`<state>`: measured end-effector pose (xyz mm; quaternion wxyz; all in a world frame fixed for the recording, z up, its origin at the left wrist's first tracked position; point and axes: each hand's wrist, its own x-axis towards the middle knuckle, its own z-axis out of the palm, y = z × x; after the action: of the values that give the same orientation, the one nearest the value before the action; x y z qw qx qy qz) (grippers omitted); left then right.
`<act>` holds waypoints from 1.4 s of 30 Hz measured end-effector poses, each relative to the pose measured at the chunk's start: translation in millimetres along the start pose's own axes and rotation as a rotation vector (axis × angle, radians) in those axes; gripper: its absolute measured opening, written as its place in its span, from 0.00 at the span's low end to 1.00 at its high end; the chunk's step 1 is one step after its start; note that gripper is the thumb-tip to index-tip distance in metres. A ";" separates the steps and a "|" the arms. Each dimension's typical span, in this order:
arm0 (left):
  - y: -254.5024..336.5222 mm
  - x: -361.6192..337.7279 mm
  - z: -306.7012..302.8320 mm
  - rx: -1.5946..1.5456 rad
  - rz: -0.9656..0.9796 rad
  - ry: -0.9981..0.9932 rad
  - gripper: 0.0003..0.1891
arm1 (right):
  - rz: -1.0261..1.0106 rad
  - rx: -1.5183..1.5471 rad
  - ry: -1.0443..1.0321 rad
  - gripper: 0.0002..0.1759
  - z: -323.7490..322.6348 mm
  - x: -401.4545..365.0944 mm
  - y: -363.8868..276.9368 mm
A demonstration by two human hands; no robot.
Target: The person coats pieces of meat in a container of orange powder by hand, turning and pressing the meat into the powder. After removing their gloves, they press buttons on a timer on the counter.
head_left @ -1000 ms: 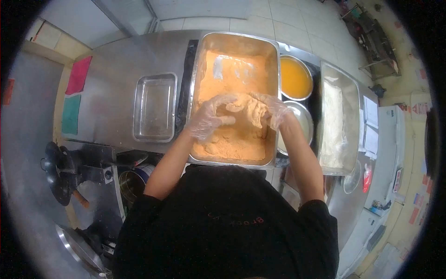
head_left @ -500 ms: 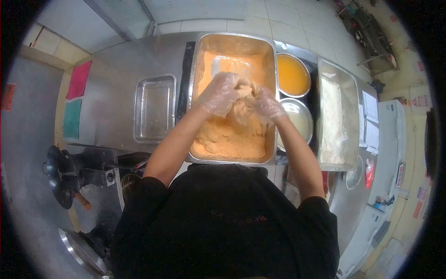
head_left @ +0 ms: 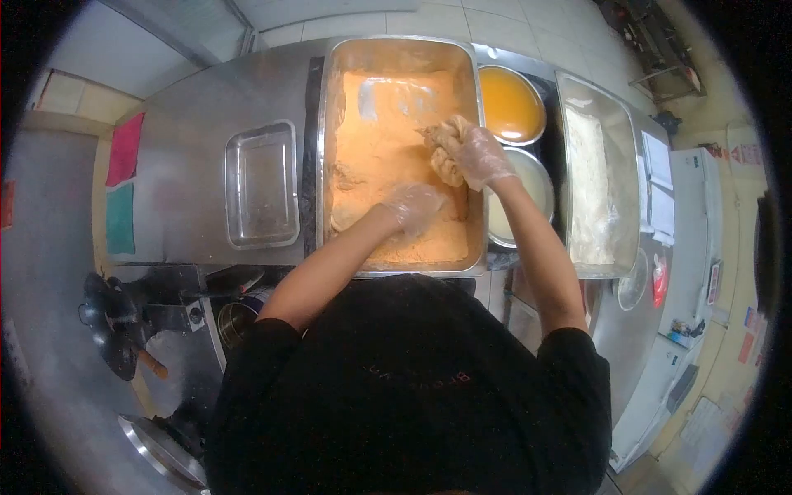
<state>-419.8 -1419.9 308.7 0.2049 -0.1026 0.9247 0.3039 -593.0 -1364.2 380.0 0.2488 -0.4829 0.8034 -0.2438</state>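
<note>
A deep steel tray (head_left: 328, 99) holds orange breading crumbs (head_left: 384, 144). My right hand (head_left: 485, 158), in a clear plastic glove, grips a lumpy, twisted crumb-coated piece of meat (head_left: 446, 150) above the tray's right side. Low over the crumbs, near the tray's front, is my left hand (head_left: 412, 208), also gloved. Its fingers point right and are slightly blurred; they look apart, with nothing visible in them. Clumps and a coated lump (head_left: 346, 216) lie in the crumbs at the left wall, partly behind my left forearm.
Right of the tray stand a round pan of orange-yellow liquid (head_left: 510, 103) and a bowl of pale liquid (head_left: 528, 198). Beyond them is a long steel tray of white flour (head_left: 587, 181). A shallow metal tray (head_left: 262, 186) sits on the steel counter (head_left: 186, 177) at left.
Both hands were together on the coated piece over the tray's middle. My right hand has carried it right; my left hand has let go and moved down toward the crumbs. The view has shifted slightly.
</note>
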 end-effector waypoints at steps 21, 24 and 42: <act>-47.8 -61.2 -47.6 -0.389 -0.440 0.215 0.28 | 0.177 0.294 0.035 0.20 0.8 -28.2 35.4; -61.4 -62.8 -39.0 -0.271 -0.416 0.297 0.21 | 0.161 0.200 0.049 0.20 -0.1 -28.7 31.8; -64.7 -7.8 -39.1 -0.577 -0.423 0.786 0.17 | 0.180 0.150 0.000 0.18 5.0 -31.7 32.2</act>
<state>-404.9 -1494.4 307.1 -0.1370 -0.4451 0.7697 0.4366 -597.9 -1323.2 361.0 0.3050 -0.3889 0.8230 -0.2799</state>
